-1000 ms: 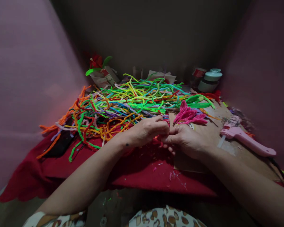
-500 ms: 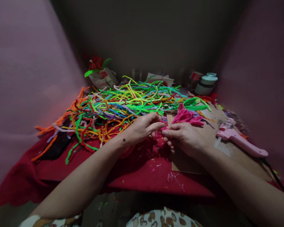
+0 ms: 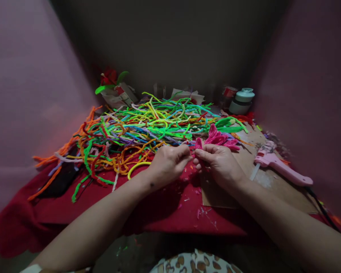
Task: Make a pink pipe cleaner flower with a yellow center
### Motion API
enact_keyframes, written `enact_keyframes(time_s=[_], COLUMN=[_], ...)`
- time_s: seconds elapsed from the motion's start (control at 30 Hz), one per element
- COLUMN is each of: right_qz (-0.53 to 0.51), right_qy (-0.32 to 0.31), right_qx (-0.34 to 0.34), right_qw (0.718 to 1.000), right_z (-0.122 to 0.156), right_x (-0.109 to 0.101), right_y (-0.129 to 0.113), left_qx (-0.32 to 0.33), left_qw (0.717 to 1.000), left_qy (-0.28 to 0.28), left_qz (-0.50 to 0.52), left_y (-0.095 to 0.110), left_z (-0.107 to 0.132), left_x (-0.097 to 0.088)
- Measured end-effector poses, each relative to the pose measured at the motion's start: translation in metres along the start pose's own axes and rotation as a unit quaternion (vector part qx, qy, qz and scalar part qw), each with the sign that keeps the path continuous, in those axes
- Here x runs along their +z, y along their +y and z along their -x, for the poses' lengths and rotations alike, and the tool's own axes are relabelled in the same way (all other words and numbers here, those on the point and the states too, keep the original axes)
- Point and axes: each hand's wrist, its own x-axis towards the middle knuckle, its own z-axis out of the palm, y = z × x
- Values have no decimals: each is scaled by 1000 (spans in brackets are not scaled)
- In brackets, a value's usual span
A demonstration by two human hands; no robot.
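Between my hands is a pink pipe cleaner [image 3: 198, 143], bent into a small loop at its top. My right hand [image 3: 223, 165] pinches it between thumb and fingertips. My left hand [image 3: 169, 163] is closed just to the left, fingers curled in a pinch at the pipe cleaner's other end, which is mostly hidden. Several finished-looking pink pipe-cleaner petals [image 3: 220, 138] lie just beyond my right hand. A smooth yellow loop [image 3: 135, 167] shows partly from behind my left wrist.
A big tangle of coloured pipe cleaners [image 3: 147, 125] spreads across the red cloth [image 3: 170, 212]. On the right, a pink glue gun [image 3: 282, 167] rests on a brown board [image 3: 290, 193]. Behind stand a teal-lidded jar [image 3: 242, 101] and a red flower [image 3: 109, 77]. Pink scraps litter the cloth.
My left hand has turned and drawn slightly down and left, away from the right. The pink loop now stands up above my right fingertips. The yellow loop has come into view.
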Motion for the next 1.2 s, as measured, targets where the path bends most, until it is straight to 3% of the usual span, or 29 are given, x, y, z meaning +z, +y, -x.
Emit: enact_keyframes(time_s=[0.13, 0.33, 0.43, 0.6, 0.8, 0.87, 0.93, 1.03, 1.1, 1.2], right_qz=[-28, -12, 9, 20, 52, 66, 93, 133, 132, 109], right_qy=[-28, -65, -76, -62, -89, -94, -81, -66, -79, -94], right_qx=[43, 77, 90, 110, 111, 103, 59, 1, 7, 37], right_qw=[998, 995, 993, 992, 988, 988, 991, 989, 988, 989], right_z=[-2, 0, 2, 4, 5, 5, 7, 10, 11, 10], right_x=[-3, -3, -1, 0, 1, 2, 4, 7, 7, 5], right_y=[0, 0, 0, -3, -1, 0, 2, 3, 4, 3], left_qx=[-115, -172, -191, -163, -164, -155, -134, -123, -162, -216], left_qw=[971, 924, 916, 935, 925, 943, 964, 972, 959, 917], left_qy=[-43, -42, -21, 54, -33, 0, 71, 131, 94, 2], left_qz=[207, 341, 352, 310, 342, 295, 219, 153, 215, 336], left_y=[-6, -6, -2, 2, 1, 1, 3, 5, 6, 4], left_z=[-10, -12, -10, -9, -10, -9, -6, -4, -5, -9], left_x=[-11, -12, -3, 5, -1, 4, 10, 17, 15, 6])
